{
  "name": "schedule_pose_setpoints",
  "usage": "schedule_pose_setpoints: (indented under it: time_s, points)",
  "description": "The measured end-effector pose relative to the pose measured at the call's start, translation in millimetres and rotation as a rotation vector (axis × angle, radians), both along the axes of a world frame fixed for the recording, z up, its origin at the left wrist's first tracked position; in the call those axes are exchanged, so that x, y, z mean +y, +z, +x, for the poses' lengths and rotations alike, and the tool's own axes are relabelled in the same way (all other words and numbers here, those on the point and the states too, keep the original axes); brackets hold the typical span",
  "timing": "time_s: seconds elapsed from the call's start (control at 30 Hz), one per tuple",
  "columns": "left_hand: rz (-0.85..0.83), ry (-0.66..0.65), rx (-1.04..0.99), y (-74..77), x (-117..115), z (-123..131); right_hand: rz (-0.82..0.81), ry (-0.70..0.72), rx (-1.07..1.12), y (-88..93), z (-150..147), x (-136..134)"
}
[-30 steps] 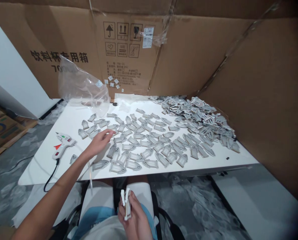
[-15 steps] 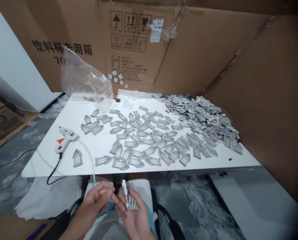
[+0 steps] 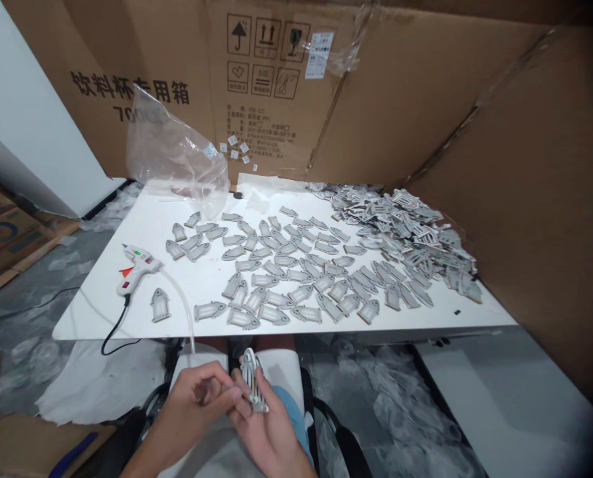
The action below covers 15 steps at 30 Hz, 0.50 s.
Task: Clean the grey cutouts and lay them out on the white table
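Right hand (image 3: 271, 431) is pinching a pale grey arrow-shaped piece (image 3: 252, 382) just off the near edge of the white table (image 3: 101, 312). Long axis is running roughly upright, peaked end up, top leaning toward the left hand. Right fingers are wrapped narrow around its lower half. Left hand (image 3: 196, 406) is hovering on the table-left side of the piece, so it is the nearer hand to the exposed upper edge; its fingertips (image 3: 234, 393) are curled and sitting at the piece's lower end (contact there is hard to confirm from this angle). On the table, rows of similar pieces (image 3: 271, 282) are lying flat, a heap of pieces (image 3: 406, 232) is sitting at the far right, and a hot glue gun (image 3: 137, 269) is resting at the left, with a loose piece (image 3: 160, 305) just beside it.
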State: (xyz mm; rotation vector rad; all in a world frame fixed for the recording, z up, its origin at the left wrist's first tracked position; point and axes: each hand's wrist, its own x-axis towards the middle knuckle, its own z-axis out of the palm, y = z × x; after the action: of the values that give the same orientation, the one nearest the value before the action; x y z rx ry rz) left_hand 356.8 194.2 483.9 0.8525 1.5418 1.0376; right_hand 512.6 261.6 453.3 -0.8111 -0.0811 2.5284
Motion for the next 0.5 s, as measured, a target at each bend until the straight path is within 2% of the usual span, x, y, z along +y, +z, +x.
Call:
schedule_pose_setpoints:
  time_s: [0.13,0.27,0.5]
  points:
    - [-0.005,-0.04,0.11,9.6,0.3,-8.9,-0.009,0.072,-0.011,-4.4,-1.3,-3.8]
    - [0.02,-0.094,0.101,10.7,1.9,-16.0,0.045,0.14,-0.115,-6.5,-3.0,-7.2]
    - [-0.041,-0.054,0.122,9.5,-1.5,-22.9,0.055,0.169,-0.247,-4.8,-1.8,-6.5]
